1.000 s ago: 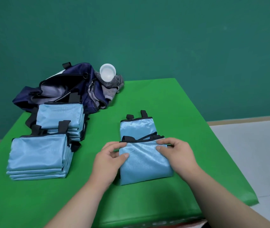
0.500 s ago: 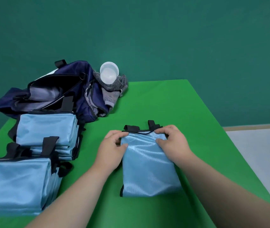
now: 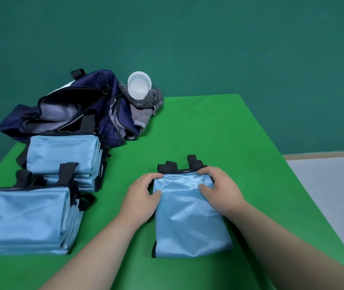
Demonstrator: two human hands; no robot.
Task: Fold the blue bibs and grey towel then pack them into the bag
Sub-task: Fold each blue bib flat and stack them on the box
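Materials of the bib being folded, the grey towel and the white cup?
Blue bib: thin synthetic, probably satin-weave polyester; shiny highlights, fine ribbing. Grey towel: soft knit or terry, matte, striped texture; fibre unclear. White cup: likely thin plastic; smooth, slightly translucent.

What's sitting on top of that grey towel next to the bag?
A white cup lies on the grey towel, mouth facing us. Whatever the towel covers beneath is hidden.

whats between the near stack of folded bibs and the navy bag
In the head view, a second stack of folded blue bibs sits between the near stack and the navy bag, right in front of the bag.
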